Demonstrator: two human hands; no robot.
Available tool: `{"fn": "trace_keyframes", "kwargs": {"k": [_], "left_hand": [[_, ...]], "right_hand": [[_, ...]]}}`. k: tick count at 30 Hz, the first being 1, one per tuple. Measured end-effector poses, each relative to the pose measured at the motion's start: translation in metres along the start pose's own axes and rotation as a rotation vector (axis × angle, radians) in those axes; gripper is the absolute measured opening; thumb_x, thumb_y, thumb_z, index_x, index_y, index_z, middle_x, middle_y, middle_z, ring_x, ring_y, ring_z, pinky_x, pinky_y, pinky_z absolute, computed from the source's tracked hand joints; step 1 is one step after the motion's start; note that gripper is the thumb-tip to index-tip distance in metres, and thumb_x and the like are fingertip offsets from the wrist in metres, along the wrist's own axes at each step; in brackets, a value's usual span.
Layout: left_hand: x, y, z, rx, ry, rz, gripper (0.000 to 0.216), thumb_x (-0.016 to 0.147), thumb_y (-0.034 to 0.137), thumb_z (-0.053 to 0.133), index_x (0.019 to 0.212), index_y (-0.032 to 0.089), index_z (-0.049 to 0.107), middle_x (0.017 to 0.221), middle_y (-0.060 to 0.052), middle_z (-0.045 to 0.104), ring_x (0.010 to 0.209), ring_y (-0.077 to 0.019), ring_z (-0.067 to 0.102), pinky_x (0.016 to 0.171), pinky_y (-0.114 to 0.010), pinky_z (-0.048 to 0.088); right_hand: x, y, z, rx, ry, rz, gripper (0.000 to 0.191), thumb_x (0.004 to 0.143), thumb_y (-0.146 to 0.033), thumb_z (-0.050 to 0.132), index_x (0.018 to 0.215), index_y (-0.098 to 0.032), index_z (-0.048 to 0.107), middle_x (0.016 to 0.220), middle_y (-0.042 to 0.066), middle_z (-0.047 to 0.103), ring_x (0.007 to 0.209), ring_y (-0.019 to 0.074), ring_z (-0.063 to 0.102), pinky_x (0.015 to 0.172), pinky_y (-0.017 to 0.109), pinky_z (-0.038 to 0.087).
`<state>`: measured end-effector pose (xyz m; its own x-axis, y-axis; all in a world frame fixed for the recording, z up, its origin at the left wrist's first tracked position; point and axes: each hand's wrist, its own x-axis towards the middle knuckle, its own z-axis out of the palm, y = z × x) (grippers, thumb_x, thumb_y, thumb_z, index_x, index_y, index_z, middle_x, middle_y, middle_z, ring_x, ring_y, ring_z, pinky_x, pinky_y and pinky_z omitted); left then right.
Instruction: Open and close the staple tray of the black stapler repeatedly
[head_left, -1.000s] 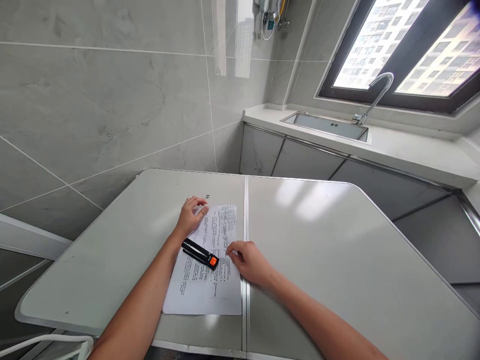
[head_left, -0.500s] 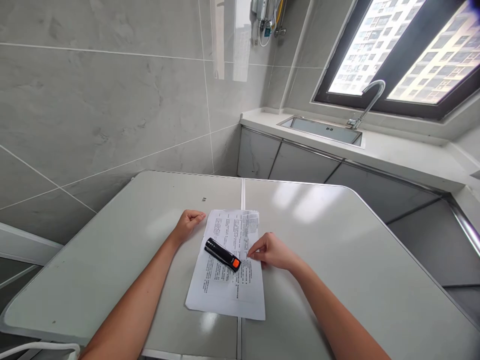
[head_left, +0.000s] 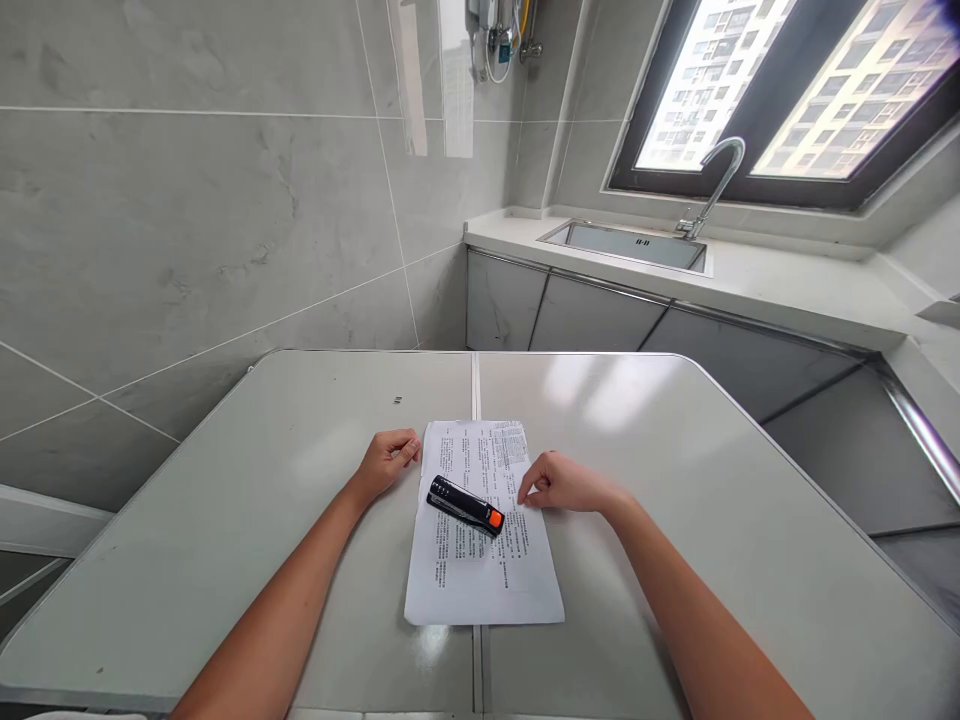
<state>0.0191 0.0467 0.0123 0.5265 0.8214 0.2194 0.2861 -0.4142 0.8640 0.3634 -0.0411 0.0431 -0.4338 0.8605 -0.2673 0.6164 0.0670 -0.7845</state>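
Observation:
Printed sheets of paper (head_left: 480, 595) lie across the table seam. A black stapler (head_left: 465, 506) with an orange patch at its near right end rests slantwise on the paper. My left hand (head_left: 390, 460) is closed in a loose fist on the table, right by the upper left edge of the paper. My right hand (head_left: 566, 483) has its thumb and fingers pinched together at the paper's right edge, with the fingertips over the print. Its lower fingers are hidden beneath it.
The pale folding table (head_left: 225, 560) has two tiny dark bits (head_left: 397, 400) that look like staples beyond my left hand. A tiled wall (head_left: 187, 220) rises behind. To the right stand a counter with a sink (head_left: 630, 245), a tap (head_left: 716, 190) and a window.
The paper, with the stapler on it, has slid right and turned straighter on the table. My right hand has moved right with it; my left hand has shifted slightly right. The view has shifted a little.

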Motion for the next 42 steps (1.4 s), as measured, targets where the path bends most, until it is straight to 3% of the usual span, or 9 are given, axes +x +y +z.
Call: {"fn": "trace_keyframes", "kwargs": {"k": [3,8,13,18,23,27,33,36,42], "left_hand": [[0.0,-0.001,-0.001,0.056,-0.052,0.027,0.044,0.102,0.044,0.048,0.069,0.018,0.059,0.064,0.0,0.052,0.063,-0.0141,0.046,0.065,-0.029,0.038],[0.003,0.0,0.003,0.098,-0.152,0.024,0.038,0.102,0.04,0.048,0.074,0.018,0.061,0.069,-0.001,0.056,0.066,-0.0151,0.049,0.064,-0.029,0.04],[0.006,0.002,0.009,0.197,-0.175,0.053,0.021,0.101,0.027,0.047,0.106,0.023,0.068,0.103,-0.006,0.068,0.081,-0.0165,0.058,0.073,-0.03,0.046],[0.005,0.0,0.01,0.232,-0.283,0.118,0.021,0.099,0.03,0.055,0.105,0.024,0.075,0.113,-0.009,0.069,0.083,-0.0178,0.063,0.074,-0.033,0.051],[0.006,-0.001,0.011,0.382,-0.237,0.209,0.02,0.1,0.03,0.057,0.1,0.028,0.077,0.116,-0.008,0.074,0.109,-0.0248,0.061,0.098,-0.044,0.046],[0.006,-0.003,0.01,0.441,-0.243,0.206,0.019,0.101,0.029,0.057,0.1,0.028,0.076,0.121,-0.006,0.073,0.114,-0.0247,0.062,0.097,-0.043,0.043],[0.006,-0.004,0.01,0.44,-0.252,0.184,0.02,0.101,0.031,0.056,0.101,0.028,0.075,0.123,-0.006,0.072,0.114,-0.0244,0.062,0.098,-0.042,0.042],[0.006,-0.004,0.011,0.437,-0.254,0.172,0.02,0.101,0.033,0.056,0.099,0.028,0.076,0.122,-0.006,0.072,0.113,-0.0245,0.062,0.099,-0.042,0.042],[0.006,-0.004,0.01,0.4,-0.251,0.168,0.02,0.1,0.033,0.057,0.099,0.028,0.077,0.122,-0.006,0.072,0.115,-0.0242,0.061,0.105,-0.043,0.04]], "right_hand": [[0.002,-0.015,0.009,-0.014,0.176,-0.083,0.023,0.09,-0.037,0.061,0.086,-0.023,0.078,0.055,-0.006,0.032,0.054,0.0105,0.027,0.054,0.026,0.024],[0.006,-0.039,0.046,-0.135,0.11,-0.195,0.045,0.075,-0.054,0.082,0.102,-0.023,0.063,0.087,-0.001,0.059,0.074,0.0155,0.051,0.061,0.025,0.033],[0.01,-0.045,0.069,-0.346,0.126,-0.213,0.019,0.083,-0.025,0.073,0.093,-0.023,0.056,0.092,0.0,0.06,0.071,0.015,0.052,0.06,0.026,0.03],[0.008,-0.045,0.059,-0.307,0.152,-0.268,0.013,0.088,-0.026,0.069,0.095,-0.024,0.059,0.095,0.0,0.061,0.076,0.0155,0.056,0.063,0.026,0.032],[0.01,-0.04,0.054,-0.286,0.149,-0.266,0.014,0.087,-0.028,0.072,0.098,-0.024,0.063,0.097,0.0,0.063,0.079,0.0162,0.059,0.067,0.027,0.036],[0.014,-0.032,0.056,-0.269,0.138,-0.27,0.016,0.086,-0.028,0.074,0.099,-0.024,0.065,0.098,0.0,0.064,0.082,0.0171,0.06,0.069,0.027,0.039],[0.012,-0.02,0.036,-0.105,0.113,-0.323,0.047,0.083,-0.047,0.078,0.124,-0.026,0.066,0.106,0.004,0.064,0.089,0.0197,0.059,0.076,0.029,0.045],[0.008,-0.013,0.018,-0.021,0.159,-0.33,0.031,0.09,-0.05,0.066,0.105,-0.023,0.073,0.088,0.002,0.062,0.076,0.0164,0.052,0.069,0.028,0.041],[0.003,0.0,0.008,0.001,0.092,-0.279,0.043,0.089,-0.058,0.063,0.074,-0.021,0.079,0.055,-0.003,0.043,0.057,0.0118,0.035,0.06,0.027,0.034]]}}
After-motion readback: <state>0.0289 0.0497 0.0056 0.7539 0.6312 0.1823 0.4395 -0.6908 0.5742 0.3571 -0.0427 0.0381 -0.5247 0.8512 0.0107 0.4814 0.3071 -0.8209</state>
